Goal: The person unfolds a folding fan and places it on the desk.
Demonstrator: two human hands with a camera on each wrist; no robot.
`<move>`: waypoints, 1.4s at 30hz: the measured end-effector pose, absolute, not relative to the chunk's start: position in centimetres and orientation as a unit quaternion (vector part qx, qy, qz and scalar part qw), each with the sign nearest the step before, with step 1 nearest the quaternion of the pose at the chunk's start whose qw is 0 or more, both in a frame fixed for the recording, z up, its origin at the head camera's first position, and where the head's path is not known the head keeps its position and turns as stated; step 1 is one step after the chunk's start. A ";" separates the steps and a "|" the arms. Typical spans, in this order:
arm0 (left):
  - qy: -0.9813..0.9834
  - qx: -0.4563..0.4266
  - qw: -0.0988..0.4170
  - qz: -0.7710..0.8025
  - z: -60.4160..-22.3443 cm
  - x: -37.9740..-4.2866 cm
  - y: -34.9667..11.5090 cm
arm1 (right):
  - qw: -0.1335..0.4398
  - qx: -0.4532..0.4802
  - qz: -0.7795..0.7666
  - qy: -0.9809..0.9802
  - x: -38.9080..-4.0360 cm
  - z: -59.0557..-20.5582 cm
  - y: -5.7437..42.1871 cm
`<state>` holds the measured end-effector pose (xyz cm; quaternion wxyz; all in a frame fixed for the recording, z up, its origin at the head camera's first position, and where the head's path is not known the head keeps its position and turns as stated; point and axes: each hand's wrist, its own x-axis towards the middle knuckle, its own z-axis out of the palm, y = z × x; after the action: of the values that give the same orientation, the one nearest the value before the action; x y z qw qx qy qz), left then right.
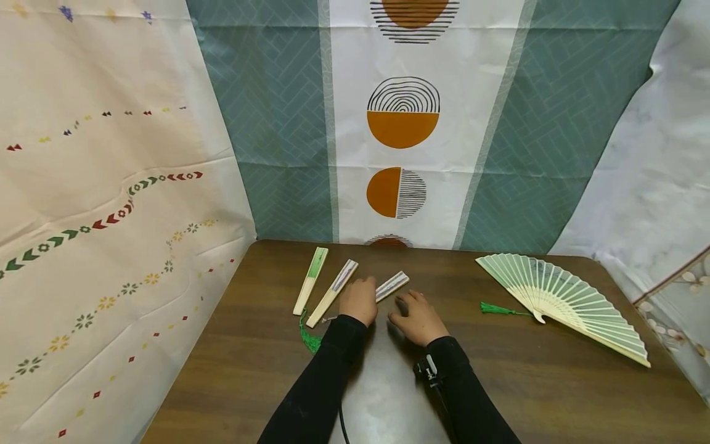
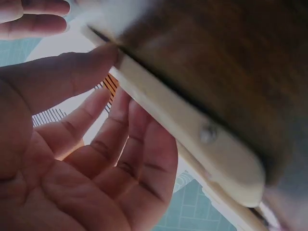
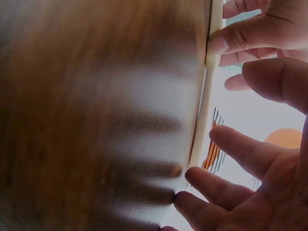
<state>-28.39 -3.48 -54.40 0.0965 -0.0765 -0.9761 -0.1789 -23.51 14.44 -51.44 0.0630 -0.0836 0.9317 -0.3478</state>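
Observation:
My left hand (image 1: 359, 300) pinches the lower end of a folded hand fan (image 1: 392, 285) that lies slanted on the table, its white patterned end showing between my hands. In the left wrist view the thumb is on one side of the pale fan (image 2: 185, 118) and the fingers on the other; a metal rivet shows near its rounded end. My right hand (image 1: 420, 319) is just right of this fan, fingers spread and loosely bent, gripping nothing. Whether its fingertips touch the tabletop I cannot tell. Left of my left hand lies a second folded fan (image 1: 333, 293).
Farther left is a folded fan with green cloth (image 1: 310, 280); a green tassel (image 1: 309, 336) lies below. An open pale-green fan (image 1: 566, 299) with a green tassel (image 1: 501, 309) spreads on the right of the brown table (image 1: 233, 370). Patterned cloths (image 1: 266, 123) hang behind.

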 end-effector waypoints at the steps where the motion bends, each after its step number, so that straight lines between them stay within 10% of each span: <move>1: -0.977 -0.073 0.092 -0.181 -54.4 -28.3 -3.5 | 0.061 -0.087 -0.347 0.932 -23.6 -51.8 14.5; 17: -0.984 -0.055 0.036 -0.163 -58.3 -30.7 -4.4 | 0.033 -0.103 -0.359 0.927 -23.8 -52.7 14.5; 31: -0.855 -0.137 -0.103 -0.489 -48.0 -26.0 -4.6 | 0.001 0.010 -0.578 0.816 -23.5 -49.3 14.4; 42: -0.786 -0.108 -0.194 -0.577 -47.7 -25.8 -4.1 | -0.022 0.036 -0.644 0.764 -23.8 -48.9 14.3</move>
<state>-25.81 -4.09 -47.73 -0.1942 -0.1081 -0.7860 -0.5769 -23.78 14.28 -48.92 -0.0224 0.0365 0.7641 -0.6436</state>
